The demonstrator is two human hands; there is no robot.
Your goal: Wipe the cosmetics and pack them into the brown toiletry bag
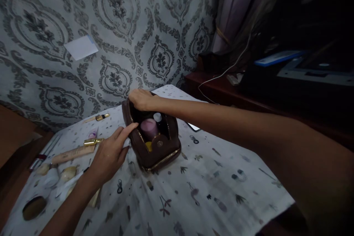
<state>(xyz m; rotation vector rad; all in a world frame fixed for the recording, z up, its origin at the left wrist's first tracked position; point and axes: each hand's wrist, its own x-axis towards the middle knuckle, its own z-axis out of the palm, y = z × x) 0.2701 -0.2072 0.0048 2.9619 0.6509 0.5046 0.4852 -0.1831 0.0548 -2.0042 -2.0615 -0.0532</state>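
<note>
A dark brown bag (pixel 143 156) with a gold zip stands open on the patterned white cloth (pixel 204 188). Inside it are a pink round item (pixel 149 128), a bottle with a pale cap (pixel 157 117) and something yellow (pixel 149 146). My left hand (pixel 110 151) pinches the bag's left edge between thumb and forefinger. Over the bag's far end, my right hand (pixel 142 99) reaches in with its fingers bent down; the fingertips and anything they hold are hidden.
Left of the bag lie a gold tube (pixel 93 141), a beige tube (pixel 73 154), a brush (pixel 96 118), a dark oval item (pixel 34 207) and several small cosmetics. A phone-like item (pixel 193 127) lies right, partly under my forearm. Patterned wall behind.
</note>
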